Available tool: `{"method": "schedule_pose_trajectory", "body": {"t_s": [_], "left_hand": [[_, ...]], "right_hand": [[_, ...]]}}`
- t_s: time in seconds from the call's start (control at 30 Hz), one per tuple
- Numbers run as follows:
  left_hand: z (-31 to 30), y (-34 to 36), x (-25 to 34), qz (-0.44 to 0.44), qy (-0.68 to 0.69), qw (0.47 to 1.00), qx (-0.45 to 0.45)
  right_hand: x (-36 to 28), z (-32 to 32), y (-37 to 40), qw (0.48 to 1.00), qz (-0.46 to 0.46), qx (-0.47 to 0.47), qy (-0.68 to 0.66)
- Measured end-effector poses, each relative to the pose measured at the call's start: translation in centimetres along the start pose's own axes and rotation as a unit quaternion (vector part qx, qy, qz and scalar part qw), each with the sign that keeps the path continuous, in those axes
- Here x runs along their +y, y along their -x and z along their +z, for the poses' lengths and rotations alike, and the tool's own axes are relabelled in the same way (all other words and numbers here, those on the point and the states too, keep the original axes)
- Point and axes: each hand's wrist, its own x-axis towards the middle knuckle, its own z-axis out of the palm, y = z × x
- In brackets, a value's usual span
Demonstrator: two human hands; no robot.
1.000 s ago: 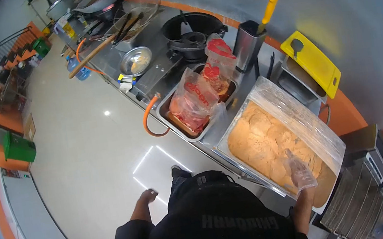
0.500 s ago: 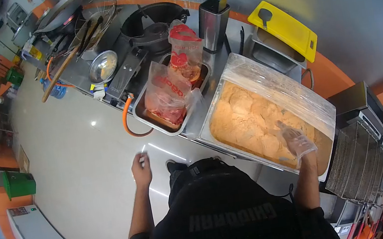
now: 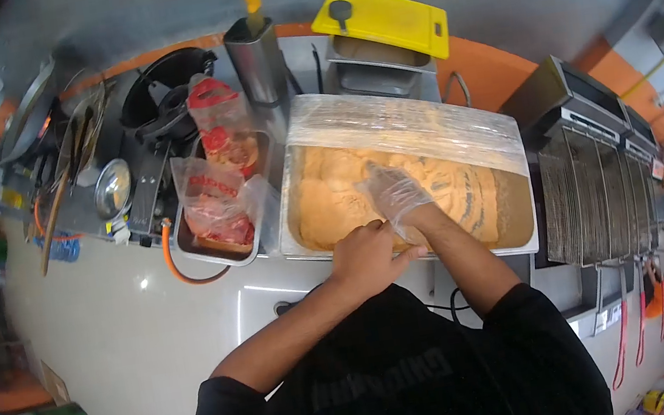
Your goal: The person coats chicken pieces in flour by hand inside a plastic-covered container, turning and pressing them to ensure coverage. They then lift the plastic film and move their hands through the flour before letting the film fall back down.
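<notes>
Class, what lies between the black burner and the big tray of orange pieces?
A smaller steel tray holding red-printed bags, beside the big tray; the head view shows it.

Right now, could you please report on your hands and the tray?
Right hand gloved, flat on meat in tray. Left hand at its wrist. Film covers far half.

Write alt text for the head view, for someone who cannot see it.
A gloved right hand rests in a large tray of orange coated pieces while the bare left hand touches its wrist. Cling film covers the tray's far side; red-printed bags sit in a smaller tray alongside.
</notes>
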Motion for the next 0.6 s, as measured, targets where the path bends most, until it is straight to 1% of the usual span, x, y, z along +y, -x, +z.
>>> {"method": "schedule_pose_trajectory", "body": {"t_s": [0.03, 0.07, 0.13, 0.17, 0.23, 0.27, 0.33, 0.37, 0.4, 0.43, 0.47, 0.53, 0.57, 0.6], "left_hand": [[0.4, -0.3, 0.0, 0.007, -0.002, 1.0, -0.007], [1.0, -0.7, -0.2, -0.001, 0.004, 1.0, 0.003], [1.6, -1.2, -0.7, -0.01, 0.008, 1.0, 0.011], [1.7, -1.4, -0.9, -0.016, -0.007, 1.0, 0.026], [1.8, -2.0, -1.5, -0.021, -0.025, 0.999, 0.042], [1.8, -2.5, -1.9, -0.036, -0.033, 0.998, 0.038], [2.1, -3.3, -2.5, -0.051, -0.045, 0.997, 0.037], [2.3, -3.8, -2.8, -0.057, -0.051, 0.996, 0.035], [2.5, -4.2, -2.9, -0.065, -0.056, 0.996, 0.034], [2.5, -4.6, -3.0, -0.065, -0.06, 0.995, 0.037], [2.4, -4.9, -3.0, -0.071, -0.063, 0.995, 0.024], [2.2, -5.7, -3.2, -0.074, -0.069, 0.995, 0.015], [2.3, -5.9, -3.3, -0.08, -0.063, 0.995, 0.012], [2.4, -6.2, -3.3, -0.085, -0.056, 0.995, 0.007]], "right_hand": [[-0.7, -0.7, 0.6, 0.995, 0.077, 0.012, -0.064], [-0.2, -0.6, 1.0, 0.994, 0.084, 0.014, -0.068], [0.8, -0.5, 1.6, 0.999, 0.0, -0.025, -0.045], [1.3, -0.2, 2.0, 0.999, 0.001, -0.023, -0.048], [2.4, 1.0, 3.2, 0.987, -0.11, 0.113, -0.032], [2.9, 2.2, 3.6, 0.986, -0.111, 0.117, -0.033], [2.6, 2.8, 4.1, 0.97, -0.119, 0.212, -0.03], [2.9, 2.6, 4.0, 0.968, -0.121, 0.216, -0.03], [1.5, -0.5, 4.4, 0.993, -0.067, 0.053, -0.078], [0.8, -2.3, 4.6, 0.986, -0.012, -0.112, -0.122], [0.8, -2.2, 4.7, 0.987, -0.016, -0.107, -0.121], [0.7, -1.0, 5.9, 0.981, -0.03, 0.044, -0.186], [1.3, 0.5, 5.8, 0.971, -0.043, 0.082, -0.221], [1.3, 0.3, 6.2, 0.971, -0.043, 0.088, -0.22]]}}
